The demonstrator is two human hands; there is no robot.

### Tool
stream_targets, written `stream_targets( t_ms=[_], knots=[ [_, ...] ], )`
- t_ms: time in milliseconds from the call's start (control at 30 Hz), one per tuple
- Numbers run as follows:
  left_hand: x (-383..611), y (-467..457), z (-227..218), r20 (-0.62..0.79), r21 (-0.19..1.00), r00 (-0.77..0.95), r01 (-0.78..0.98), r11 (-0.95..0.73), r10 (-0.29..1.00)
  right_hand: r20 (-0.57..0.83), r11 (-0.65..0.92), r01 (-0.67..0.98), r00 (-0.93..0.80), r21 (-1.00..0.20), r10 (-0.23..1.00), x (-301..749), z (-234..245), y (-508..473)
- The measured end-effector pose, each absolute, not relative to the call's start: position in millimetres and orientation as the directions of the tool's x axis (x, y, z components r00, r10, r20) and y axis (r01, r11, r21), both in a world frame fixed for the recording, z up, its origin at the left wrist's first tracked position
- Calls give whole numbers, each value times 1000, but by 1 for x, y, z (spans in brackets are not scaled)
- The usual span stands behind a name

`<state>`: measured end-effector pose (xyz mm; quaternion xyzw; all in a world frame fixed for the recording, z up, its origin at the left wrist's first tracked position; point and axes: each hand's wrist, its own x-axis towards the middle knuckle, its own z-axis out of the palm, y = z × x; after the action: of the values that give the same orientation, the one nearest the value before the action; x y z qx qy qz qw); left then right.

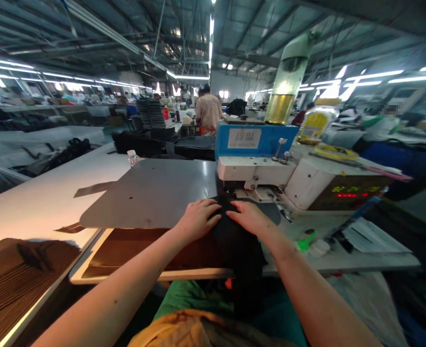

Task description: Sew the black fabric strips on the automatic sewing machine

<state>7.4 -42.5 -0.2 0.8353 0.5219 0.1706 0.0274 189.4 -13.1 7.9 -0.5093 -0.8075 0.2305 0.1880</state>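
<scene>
Bare forearms (122,291) reach forward, left hand (201,215) and right hand (249,216) palm-down on black cloth (236,241), each grip loose, fingers apart. The cloth drapes over the counter's (372,259) edge before the machine (258,168). Beyond, tube lights (375,75) hang under the roof (104,29).

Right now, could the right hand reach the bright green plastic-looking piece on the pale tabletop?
Probably yes: the right hand rests on black fabric, and the green piece lies uncovered beside that forearm.
</scene>
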Motion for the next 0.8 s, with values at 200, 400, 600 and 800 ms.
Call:
stream_targets(
  t_ms=[200,400,600,800],
  knots=[
    [11,-24,2,228,199,473,833,-516,851,79,358,767,-377,-533,923,193,9,0],
    [13,-10,-1,231,195,469,836,-512,853,107,353,815,-344,-460,933,186,10,16],
    [14,-7,-2,220,194,471,837,-512,854,152,351,836,-317,-422,936,180,12,18],
    [14,-5,2,212,184,489,830,-526,846,168,415,842,-380,-344,910,176,13,19]
  ],
)
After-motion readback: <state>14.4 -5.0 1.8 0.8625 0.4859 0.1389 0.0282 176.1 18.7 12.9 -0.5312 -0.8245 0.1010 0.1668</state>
